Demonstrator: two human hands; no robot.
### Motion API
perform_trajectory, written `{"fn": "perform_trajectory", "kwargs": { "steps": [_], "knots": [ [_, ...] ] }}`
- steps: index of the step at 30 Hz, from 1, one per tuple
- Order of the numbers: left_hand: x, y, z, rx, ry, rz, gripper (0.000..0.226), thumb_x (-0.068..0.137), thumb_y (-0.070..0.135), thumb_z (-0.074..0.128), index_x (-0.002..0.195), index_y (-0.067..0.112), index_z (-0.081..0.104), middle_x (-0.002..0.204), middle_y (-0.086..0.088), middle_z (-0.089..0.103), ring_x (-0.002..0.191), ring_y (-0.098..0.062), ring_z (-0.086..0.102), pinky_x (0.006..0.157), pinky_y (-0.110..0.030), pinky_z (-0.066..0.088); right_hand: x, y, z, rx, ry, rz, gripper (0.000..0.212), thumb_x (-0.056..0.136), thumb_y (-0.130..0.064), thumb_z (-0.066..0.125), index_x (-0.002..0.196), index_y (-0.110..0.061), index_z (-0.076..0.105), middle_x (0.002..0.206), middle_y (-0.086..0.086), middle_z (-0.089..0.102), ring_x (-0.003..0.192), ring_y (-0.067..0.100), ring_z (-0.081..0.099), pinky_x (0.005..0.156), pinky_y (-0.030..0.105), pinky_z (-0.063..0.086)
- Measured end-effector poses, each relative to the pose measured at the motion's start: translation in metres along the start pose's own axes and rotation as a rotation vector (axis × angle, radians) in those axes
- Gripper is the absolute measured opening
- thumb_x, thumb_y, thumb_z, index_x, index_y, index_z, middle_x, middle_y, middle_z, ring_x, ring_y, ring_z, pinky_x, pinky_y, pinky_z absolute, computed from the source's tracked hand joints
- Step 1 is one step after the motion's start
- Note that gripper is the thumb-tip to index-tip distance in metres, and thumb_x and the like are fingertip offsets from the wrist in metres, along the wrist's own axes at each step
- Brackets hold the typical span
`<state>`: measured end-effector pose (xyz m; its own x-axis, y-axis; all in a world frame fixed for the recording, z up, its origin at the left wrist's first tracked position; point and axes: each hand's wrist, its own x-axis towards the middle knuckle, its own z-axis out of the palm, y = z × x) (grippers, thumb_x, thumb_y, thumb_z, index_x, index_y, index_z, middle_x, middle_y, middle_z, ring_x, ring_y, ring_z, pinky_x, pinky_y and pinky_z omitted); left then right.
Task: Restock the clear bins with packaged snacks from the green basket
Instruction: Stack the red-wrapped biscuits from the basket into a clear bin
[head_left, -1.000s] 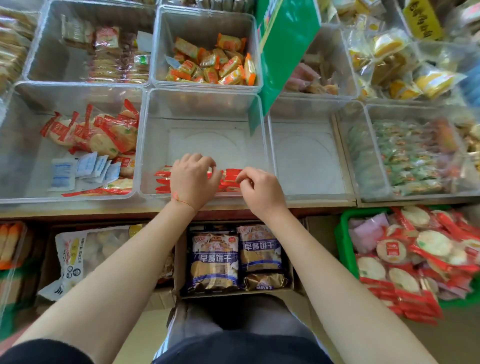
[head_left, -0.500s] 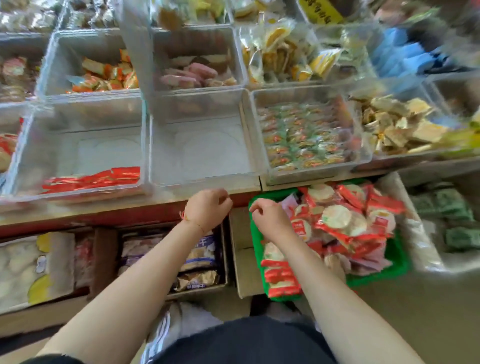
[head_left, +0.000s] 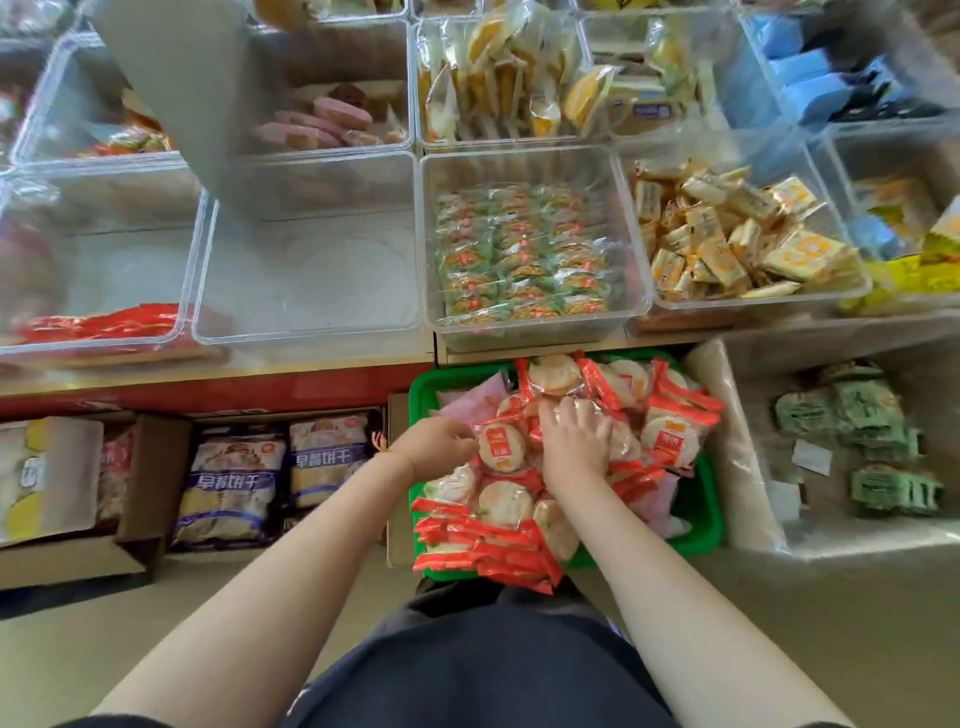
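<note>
Snack packets (head_left: 506, 499): red-trimmed rice-cracker packs, heaped directly under both hands and spilling past the near rim.
Green basket (head_left: 701, 512): on the floor below the shelf edge, looking nearly full, so I judge most of the restocking lies ahead.
Left hand (head_left: 439, 447): at the heap's left side, fingers curled onto a packet's edge.
Right hand (head_left: 576, 439): spread over the pile's middle, fingers bent into the packets; a firm grip cannot be told.
Clear bin ahead of left hand (head_left: 311, 332): shows only bare floor.
Bin further left (head_left: 176, 327): a thin layer of red packs along its front.

2 hands (head_left: 436, 448), 1 green basket (head_left: 698, 519), 2 blue bags (head_left: 228, 483).
</note>
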<state>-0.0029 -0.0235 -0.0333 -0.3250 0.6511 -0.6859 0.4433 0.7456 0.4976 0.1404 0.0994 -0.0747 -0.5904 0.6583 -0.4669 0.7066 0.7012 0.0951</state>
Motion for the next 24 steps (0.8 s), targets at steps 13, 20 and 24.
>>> {"fn": "perform_trajectory", "kwargs": {
  "steps": [13,20,24],
  "knots": [
    [-0.006,0.003,0.017,-0.858,0.118,-0.144,0.026,0.099,0.024,0.052,0.111,0.005,0.064,0.098,-0.014,0.067,0.078,-0.02,0.065,0.068,-0.03,0.052,-0.014,0.017,-0.063,0.916,0.362,-0.037,0.016,0.09,-0.017,0.058,0.104,-0.015,0.063,0.089,0.0,0.064,0.077,0.017,0.059,0.06,0.029,0.05],
    [-0.004,-0.009,0.02,-1.161,0.03,-0.057,0.032,0.091,0.027,0.068,0.117,0.008,0.066,0.107,-0.016,0.071,0.09,-0.026,0.069,0.081,-0.04,0.056,-0.017,-0.006,-0.052,1.41,-0.084,0.028,0.016,0.096,-0.022,0.055,0.104,-0.02,0.069,0.088,-0.007,0.069,0.075,0.001,0.063,0.059,0.016,0.046],
    [0.001,-0.033,0.026,-1.181,0.184,-0.219,0.015,0.093,0.022,0.066,0.103,0.011,0.067,0.091,-0.008,0.071,0.077,-0.022,0.065,0.07,-0.033,0.051,-0.011,-0.009,-0.017,1.274,-0.045,0.209,0.022,0.096,-0.019,0.051,0.115,-0.017,0.063,0.11,-0.004,0.063,0.097,0.012,0.057,0.077,0.026,0.046]
  ]
}}
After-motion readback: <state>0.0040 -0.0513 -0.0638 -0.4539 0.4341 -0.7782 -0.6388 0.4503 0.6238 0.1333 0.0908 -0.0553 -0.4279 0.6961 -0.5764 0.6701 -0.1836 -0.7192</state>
